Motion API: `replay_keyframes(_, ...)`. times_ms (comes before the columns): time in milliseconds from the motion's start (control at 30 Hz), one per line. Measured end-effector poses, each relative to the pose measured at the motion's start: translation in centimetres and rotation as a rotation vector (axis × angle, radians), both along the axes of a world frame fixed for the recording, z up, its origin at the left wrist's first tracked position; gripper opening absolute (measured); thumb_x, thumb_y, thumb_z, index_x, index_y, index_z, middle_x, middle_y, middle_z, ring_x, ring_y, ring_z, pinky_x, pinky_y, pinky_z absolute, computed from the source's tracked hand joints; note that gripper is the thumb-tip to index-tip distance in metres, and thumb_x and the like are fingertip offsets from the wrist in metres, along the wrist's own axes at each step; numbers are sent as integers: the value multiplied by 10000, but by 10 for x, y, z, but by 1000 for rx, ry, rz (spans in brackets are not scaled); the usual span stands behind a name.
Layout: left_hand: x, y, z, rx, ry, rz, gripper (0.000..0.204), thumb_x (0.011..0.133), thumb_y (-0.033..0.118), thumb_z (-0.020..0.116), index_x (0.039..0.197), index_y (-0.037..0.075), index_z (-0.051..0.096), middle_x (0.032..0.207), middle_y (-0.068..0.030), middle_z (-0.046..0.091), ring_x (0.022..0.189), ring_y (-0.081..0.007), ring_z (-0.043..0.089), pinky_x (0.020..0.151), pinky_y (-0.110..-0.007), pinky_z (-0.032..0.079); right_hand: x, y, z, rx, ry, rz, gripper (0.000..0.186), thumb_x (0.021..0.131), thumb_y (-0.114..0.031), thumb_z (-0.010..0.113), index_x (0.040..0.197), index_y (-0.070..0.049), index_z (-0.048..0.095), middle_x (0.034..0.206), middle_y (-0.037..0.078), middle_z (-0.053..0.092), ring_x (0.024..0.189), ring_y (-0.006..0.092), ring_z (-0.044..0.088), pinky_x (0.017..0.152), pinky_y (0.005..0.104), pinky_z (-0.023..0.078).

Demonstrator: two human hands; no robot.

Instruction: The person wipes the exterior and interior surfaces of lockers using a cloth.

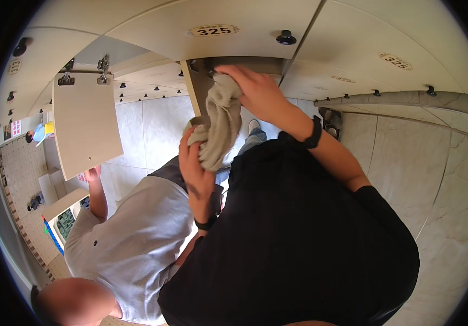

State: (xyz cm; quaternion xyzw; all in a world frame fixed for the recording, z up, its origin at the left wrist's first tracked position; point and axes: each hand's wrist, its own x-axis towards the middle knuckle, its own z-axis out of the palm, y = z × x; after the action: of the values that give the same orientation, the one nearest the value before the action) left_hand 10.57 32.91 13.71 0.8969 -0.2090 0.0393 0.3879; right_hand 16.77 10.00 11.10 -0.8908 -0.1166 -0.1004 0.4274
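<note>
A bunched, greyish-beige cloth point(223, 119) hangs lengthwise between my hands, just before an open locker compartment point(250, 64). My right hand point(258, 93) grips its upper end close to the compartment's opening, fingers over the top and partly out of sight. Lower down and nearer my body, my left hand point(193, 163) is closed round the other end, with the thumb side hidden behind folds. The narrow edge of a pale locker door point(190, 92) stands beside the cloth on the left. Dark bands circle both my wrists.
Pale lockers with black knobs point(286, 37) line the far side. At left, a person in a grey shirt point(130, 244) stands close, a hand near another open door point(87, 122). Shoes point(330, 120) sit on the tiled floor point(402, 157), under the lockers at right.
</note>
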Motion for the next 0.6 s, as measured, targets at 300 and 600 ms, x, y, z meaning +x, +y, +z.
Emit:
replay_keyframes(300, -23, 2, -86, 426, -24, 217, 481, 759, -19, 554, 1238, -21, 514, 1444, -299, 315, 1294, -492, 355, 1040, -532, 333, 35, 111, -77, 3, -175, 369, 382, 721, -19, 617, 1088, -125, 629, 1322, 77, 510, 1354, 269, 382, 1167, 496, 233)
replay_keyframes(600, -6, 4, -77, 511, -38, 352, 438, 741, 5, 583, 1179, 5, 555, 1466, -266, 305, 1277, -475, 370, 1067, -524, 296, 90, 119, -90, -13, -374, 356, 402, 710, -8, 671, 1092, -98, 584, 1251, 86, 524, 1213, 292, 503, 1115, 460, 345)
